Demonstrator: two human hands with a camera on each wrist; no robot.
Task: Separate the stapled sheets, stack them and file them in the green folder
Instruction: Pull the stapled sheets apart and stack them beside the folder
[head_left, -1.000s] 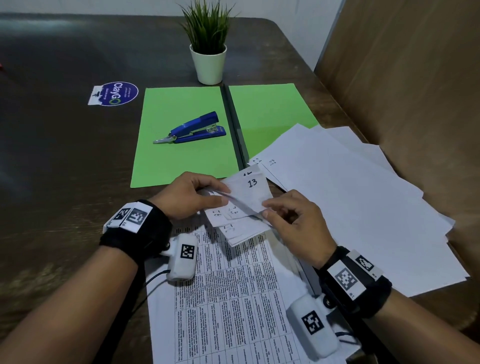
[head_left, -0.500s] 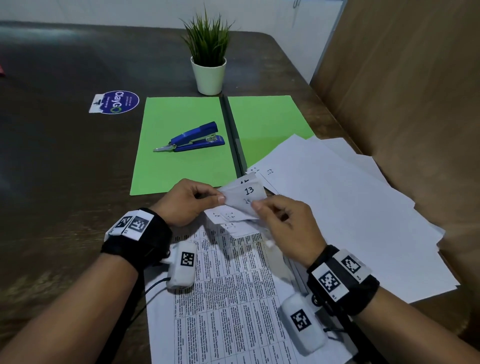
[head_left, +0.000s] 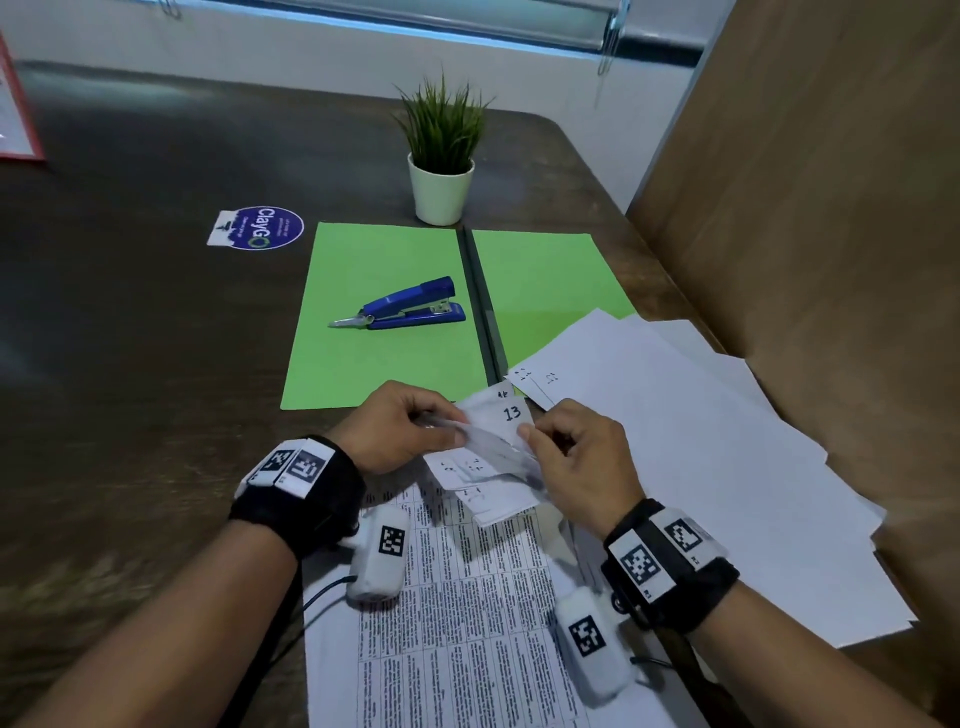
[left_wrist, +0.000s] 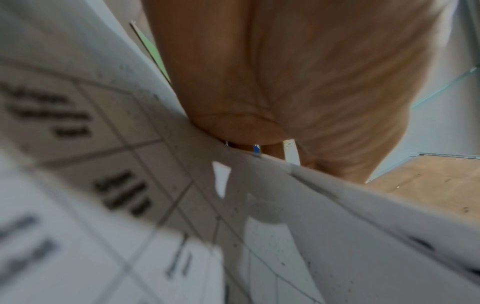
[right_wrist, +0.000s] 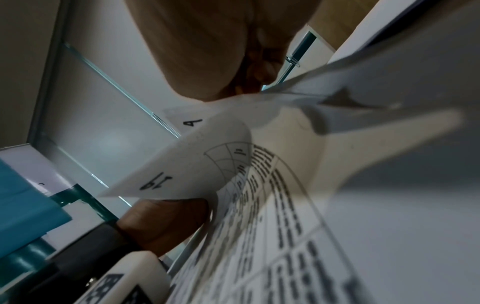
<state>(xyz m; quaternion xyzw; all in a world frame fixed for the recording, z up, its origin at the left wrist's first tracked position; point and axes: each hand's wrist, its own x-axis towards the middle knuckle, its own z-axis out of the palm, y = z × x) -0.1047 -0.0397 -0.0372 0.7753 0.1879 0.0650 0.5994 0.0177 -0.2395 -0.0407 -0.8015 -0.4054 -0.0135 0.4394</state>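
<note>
The stapled sheets (head_left: 462, 613) lie printed side up near the table's front edge, their far corners folded up and marked with handwritten numbers such as 13. My left hand (head_left: 402, 426) pinches those lifted corners from the left. My right hand (head_left: 576, 457) pinches them from the right, thumb on the top corner. In the right wrist view a corner of the sheets (right_wrist: 182, 172) curls by a fingertip. The left wrist view shows the printed sheets (left_wrist: 130, 185) under my palm. The green folder (head_left: 384, 317) lies open and flat beyond my hands.
A blue stapler (head_left: 410, 306) rests on the folder's left half. A loose spread of white sheets (head_left: 701, 457) covers the folder's right corner and the table's right side. A potted plant (head_left: 441, 171) stands behind the folder, a round sticker (head_left: 257, 228) to its left, a brown wall (head_left: 831, 182) at right.
Both hands have closed in on the folded corners, the right hand moving left and up. The head view has tilted up, so everything sits lower in the picture.
</note>
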